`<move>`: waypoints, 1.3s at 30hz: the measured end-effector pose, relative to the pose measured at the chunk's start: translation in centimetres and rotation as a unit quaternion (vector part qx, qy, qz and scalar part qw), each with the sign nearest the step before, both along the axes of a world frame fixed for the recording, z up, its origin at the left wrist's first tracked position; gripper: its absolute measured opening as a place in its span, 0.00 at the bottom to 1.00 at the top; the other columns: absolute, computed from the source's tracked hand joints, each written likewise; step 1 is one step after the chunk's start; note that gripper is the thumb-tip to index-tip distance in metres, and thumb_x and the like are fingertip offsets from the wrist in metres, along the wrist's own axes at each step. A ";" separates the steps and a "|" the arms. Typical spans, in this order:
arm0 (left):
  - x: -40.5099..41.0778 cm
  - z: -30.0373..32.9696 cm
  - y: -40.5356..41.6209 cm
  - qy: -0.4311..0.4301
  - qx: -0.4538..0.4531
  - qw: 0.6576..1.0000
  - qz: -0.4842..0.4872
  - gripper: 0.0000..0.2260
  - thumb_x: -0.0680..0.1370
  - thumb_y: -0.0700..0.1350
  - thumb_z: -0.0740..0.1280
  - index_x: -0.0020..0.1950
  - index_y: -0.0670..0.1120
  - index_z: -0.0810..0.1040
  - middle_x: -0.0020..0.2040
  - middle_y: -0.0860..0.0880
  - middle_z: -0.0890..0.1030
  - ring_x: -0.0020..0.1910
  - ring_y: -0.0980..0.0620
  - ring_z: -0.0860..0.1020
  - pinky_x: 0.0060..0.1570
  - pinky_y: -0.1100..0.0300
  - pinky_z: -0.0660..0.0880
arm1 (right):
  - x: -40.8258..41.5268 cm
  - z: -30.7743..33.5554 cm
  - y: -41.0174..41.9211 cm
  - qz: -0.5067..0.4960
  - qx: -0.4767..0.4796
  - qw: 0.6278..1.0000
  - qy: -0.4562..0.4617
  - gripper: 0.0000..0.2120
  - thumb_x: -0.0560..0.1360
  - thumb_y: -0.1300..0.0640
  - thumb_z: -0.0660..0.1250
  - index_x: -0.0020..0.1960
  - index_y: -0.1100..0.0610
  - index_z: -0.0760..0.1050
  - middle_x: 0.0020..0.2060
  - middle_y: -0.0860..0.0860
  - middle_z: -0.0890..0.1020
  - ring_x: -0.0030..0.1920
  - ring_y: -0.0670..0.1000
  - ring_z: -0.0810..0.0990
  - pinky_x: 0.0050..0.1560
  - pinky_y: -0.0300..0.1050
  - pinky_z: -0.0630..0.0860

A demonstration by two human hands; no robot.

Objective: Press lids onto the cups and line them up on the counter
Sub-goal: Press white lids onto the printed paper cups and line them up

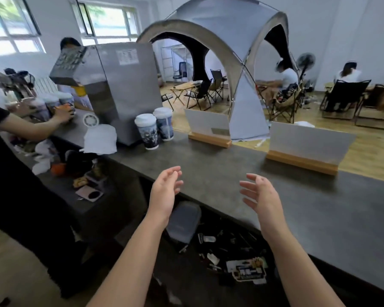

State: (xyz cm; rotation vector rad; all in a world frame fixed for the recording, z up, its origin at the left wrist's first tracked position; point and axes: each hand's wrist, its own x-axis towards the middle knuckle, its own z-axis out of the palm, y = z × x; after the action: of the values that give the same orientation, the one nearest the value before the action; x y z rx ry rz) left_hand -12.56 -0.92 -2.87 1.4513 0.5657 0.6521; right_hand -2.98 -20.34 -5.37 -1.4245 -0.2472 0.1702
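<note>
Two lidded cups stood on the dark counter [220,165], touching or nearly touching, just beside the grey steel machine [120,85]. We recorded the nearer cup [147,131] in front and slightly left of the farther cup [164,124]; both were upright, each with a white lid seated on top and a dark printed sleeve. A stack of white lids [100,138] lay on the counter left of the cups, against the base of the machine.

We found our left hand [164,191] and right hand [258,196] raised over the near edge of the counter, well apart from each other and from the cups. Both hands had their fingers spread and relaxed, palms turned roughly inward, and neither held nor touched anything.

At the far left another person's hand [63,114] rested on a cluster of further cups [53,103]; the picture was blurred there, and we could not tell whether those cups carried lids. Two white sign cards stood in wooden bases along the far edge of the counter: the left card [206,125] right of the cups and the right card [308,142] further right. Beyond the counter we noted a grey dome tent [226,36] and folding chairs with seated people.
</note>
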 end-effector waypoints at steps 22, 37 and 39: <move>17.3 0.2 30.0 0.027 -0.063 0.990 0.124 0.19 0.84 0.52 0.56 0.72 0.45 0.69 0.68 0.48 0.73 0.65 0.50 0.72 0.61 0.56 0.67 | 12.9 1.0 35.7 0.057 -0.005 0.998 -0.017 0.10 0.81 0.53 0.58 0.60 0.50 0.74 0.53 0.49 0.80 0.54 0.48 0.77 0.62 0.52 0.73; 17.5 -0.7 26.7 -0.037 -0.088 0.995 -0.036 0.17 0.84 0.55 0.54 0.68 0.50 0.73 0.61 0.52 0.79 0.59 0.56 0.77 0.58 0.58 0.74 | 11.1 0.4 39.2 -0.024 0.056 0.992 -0.107 0.16 0.82 0.51 0.53 0.69 0.45 0.68 0.63 0.39 0.76 0.65 0.38 0.74 0.63 0.35 0.71; 16.7 -0.6 24.2 -0.045 -0.081 0.992 -0.083 0.16 0.85 0.52 0.55 0.68 0.48 0.72 0.60 0.53 0.79 0.59 0.58 0.77 0.54 0.63 0.74 | 10.6 0.0 36.5 -0.071 0.065 0.990 -0.099 0.18 0.82 0.49 0.53 0.70 0.48 0.69 0.63 0.42 0.78 0.64 0.41 0.75 0.64 0.40 0.73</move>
State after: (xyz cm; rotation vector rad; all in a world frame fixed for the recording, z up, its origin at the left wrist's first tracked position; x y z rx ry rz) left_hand 4.14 23.23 -3.48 1.2944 0.4126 0.5262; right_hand 7.64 16.19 -5.38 -1.3239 -0.3131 -0.1029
